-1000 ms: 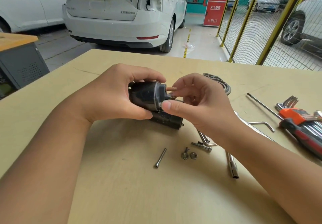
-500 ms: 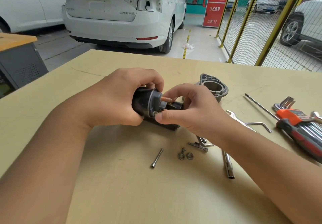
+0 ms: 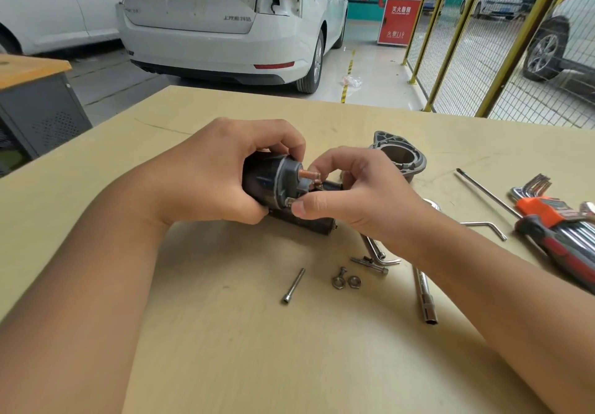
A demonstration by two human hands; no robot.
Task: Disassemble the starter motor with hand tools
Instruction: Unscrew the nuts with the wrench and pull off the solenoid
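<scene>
The person's left hand (image 3: 222, 172) wraps its fingers round the dark starter motor (image 3: 273, 185), holding it just above the table (image 3: 225, 333). The motor's long side points toward the right hand (image 3: 351, 194). That hand pinches a small screw (image 3: 289, 201) on the motor's end cap, below the copper stud (image 3: 308, 174). The right hand is nearer the screw and will likely pull it out sideways.

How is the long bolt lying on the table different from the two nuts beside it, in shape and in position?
The long bolt is a slim rod with a socket head at its near end; the two nuts are short hexagonal rings. The long bolt lies alone on the table, while the two nuts sit side by side with a short screw against the left one. All are loose silver metal hardware, untouched by either hand.
</scene>
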